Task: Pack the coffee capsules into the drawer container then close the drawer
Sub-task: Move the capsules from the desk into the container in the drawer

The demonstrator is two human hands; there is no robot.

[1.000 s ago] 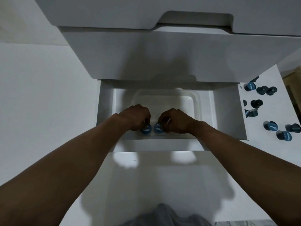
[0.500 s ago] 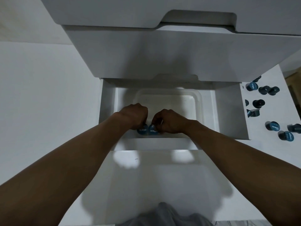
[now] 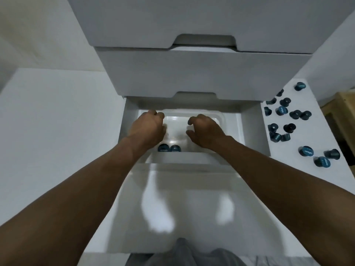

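Two blue coffee capsules [image 3: 169, 148] stand side by side at the near edge of the clear plastic container [image 3: 219, 117], which sits in the open white drawer [image 3: 253, 135]. My left hand [image 3: 148, 127] hovers above the container's left side with loosely curled fingers and holds nothing. My right hand [image 3: 204, 129] hangs over the container's middle, fingers loosely curled, also holding nothing. Several more blue capsules [image 3: 305, 151] lie scattered on the white surface to the right of the drawer.
Above the open drawer are two shut white drawer fronts [image 3: 201, 73]. A white surface [image 3: 57, 121] spreads to the left. A wooden object [image 3: 343, 110] shows at the far right edge. Grey cloth [image 3: 182, 254] is at the bottom.
Both hands let go of the two capsules at the container's near edge and lifted up and apart. The camera view has shifted.
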